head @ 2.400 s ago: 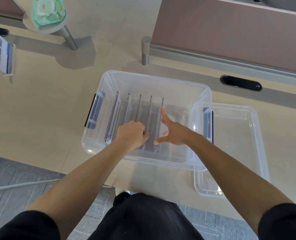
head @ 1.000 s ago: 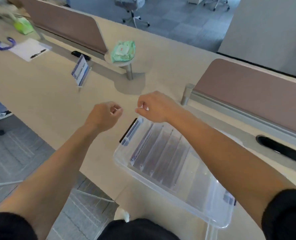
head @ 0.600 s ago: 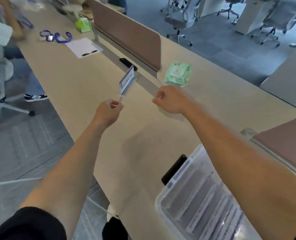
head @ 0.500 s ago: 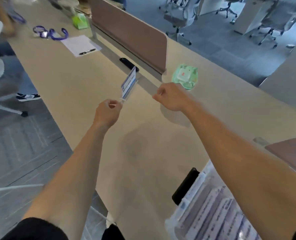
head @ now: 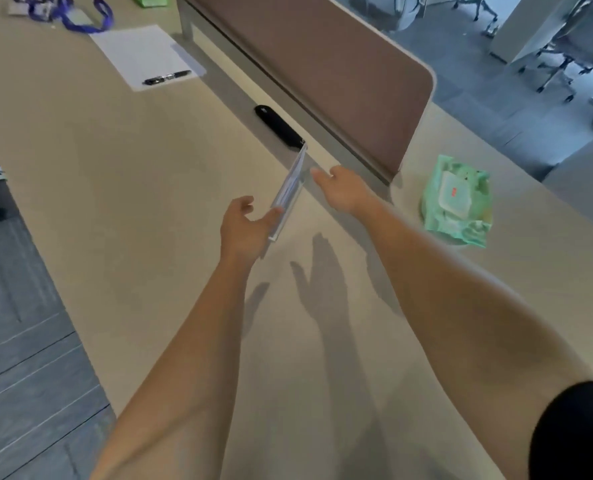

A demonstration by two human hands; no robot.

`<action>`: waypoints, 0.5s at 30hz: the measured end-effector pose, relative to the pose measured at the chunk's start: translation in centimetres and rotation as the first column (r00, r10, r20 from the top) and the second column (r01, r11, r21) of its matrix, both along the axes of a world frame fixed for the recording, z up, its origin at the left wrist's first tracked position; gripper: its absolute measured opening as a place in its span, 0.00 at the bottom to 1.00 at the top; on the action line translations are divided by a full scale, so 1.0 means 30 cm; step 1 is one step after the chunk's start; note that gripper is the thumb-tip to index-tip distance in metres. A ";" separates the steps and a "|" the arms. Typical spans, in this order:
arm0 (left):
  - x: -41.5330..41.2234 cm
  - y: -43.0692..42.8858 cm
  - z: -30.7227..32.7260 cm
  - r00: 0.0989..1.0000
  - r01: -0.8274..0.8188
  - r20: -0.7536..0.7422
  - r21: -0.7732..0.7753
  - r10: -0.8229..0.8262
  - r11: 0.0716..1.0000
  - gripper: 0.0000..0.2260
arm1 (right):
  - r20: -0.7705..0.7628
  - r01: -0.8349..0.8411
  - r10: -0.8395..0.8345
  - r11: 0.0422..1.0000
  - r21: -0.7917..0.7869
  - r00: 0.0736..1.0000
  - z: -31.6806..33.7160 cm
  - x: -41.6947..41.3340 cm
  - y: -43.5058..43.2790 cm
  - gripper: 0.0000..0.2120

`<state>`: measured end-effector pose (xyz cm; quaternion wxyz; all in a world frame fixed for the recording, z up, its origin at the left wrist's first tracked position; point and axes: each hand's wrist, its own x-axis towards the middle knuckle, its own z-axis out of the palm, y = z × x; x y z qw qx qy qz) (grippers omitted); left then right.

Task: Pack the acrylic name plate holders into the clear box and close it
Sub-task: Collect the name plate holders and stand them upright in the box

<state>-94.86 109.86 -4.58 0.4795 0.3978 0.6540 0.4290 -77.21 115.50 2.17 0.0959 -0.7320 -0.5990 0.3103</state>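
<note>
One acrylic name plate holder (head: 290,188) with a blue-and-white card stands tilted on the beige desk (head: 132,161), seen nearly edge-on. My left hand (head: 244,226) is just left of its near end, fingers spread, fingertips touching or almost touching the near edge. My right hand (head: 343,190) hovers open just right of the holder, fingers pointing toward its far end. Neither hand has closed on it. The clear box is out of view.
A brown divider panel (head: 322,71) runs behind the holder, with a black cable slot (head: 279,128) beside it. A green wipes pack (head: 456,202) lies at right. Paper with a pen (head: 146,53) and a blue lanyard (head: 70,13) lie far left. The desk's front edge drops to grey floor.
My view swung left, away from the clear box, which left the frame. Both hands moved from the box to the lone holder and opened from loose fists on either side of it.
</note>
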 end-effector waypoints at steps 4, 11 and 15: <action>0.021 0.063 -0.100 0.999 0.048 0.018 0.082 -0.049 0.996 0.30 | -0.209 0.156 -0.151 0.988 0.010 0.966 -0.146 -0.065 0.114 0.39; 0.093 0.138 -0.242 0.999 -0.005 0.044 0.147 -0.002 0.989 0.17 | -0.500 0.260 -0.211 0.965 0.031 0.840 -0.312 -0.077 0.293 0.36; 0.107 0.146 -0.266 1.000 0.023 -0.024 0.187 -0.018 0.982 0.15 | -0.523 0.207 -0.182 0.978 -0.011 0.833 -0.342 -0.074 0.344 0.27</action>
